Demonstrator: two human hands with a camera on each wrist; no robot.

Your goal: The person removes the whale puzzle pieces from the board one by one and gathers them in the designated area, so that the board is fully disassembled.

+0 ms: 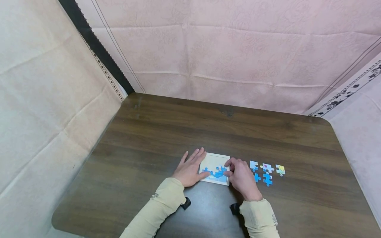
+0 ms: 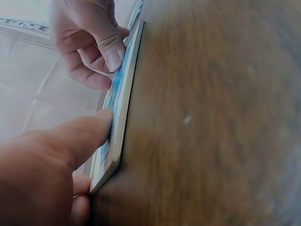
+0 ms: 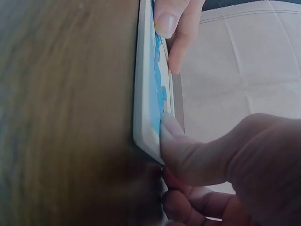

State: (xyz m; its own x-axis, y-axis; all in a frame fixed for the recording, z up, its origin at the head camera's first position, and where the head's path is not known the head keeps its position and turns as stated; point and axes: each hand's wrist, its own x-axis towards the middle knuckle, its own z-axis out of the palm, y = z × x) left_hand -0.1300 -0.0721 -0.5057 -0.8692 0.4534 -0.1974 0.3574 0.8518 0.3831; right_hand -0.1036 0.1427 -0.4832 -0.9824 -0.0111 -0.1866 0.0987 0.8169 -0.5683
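A shallow puzzle tray (image 1: 215, 159) with a pale wooden border lies on the table, blue jigsaw pieces (image 1: 219, 177) filling its near part and bare board showing farther back. My left hand (image 1: 189, 169) rests along its left side with straight fingers, the thumb reaching over the border onto the pieces. At the right side, my right hand (image 1: 242, 177) bends thumb and index finger about a puzzle piece (image 1: 223, 168), which is partly hidden. In the right wrist view, the right thumb (image 3: 174, 134) presses at the tray's near corner, other fingers curled outside it.
To the right of the tray lie several loose jigsaw pieces (image 1: 267, 178), blue, white and yellow, partly behind the right hand. Patterned pale cloth (image 1: 226, 53) hangs beyond the brown wooden table (image 1: 166, 129). Dark wrist straps (image 1: 186, 203) sit by the sleeves.
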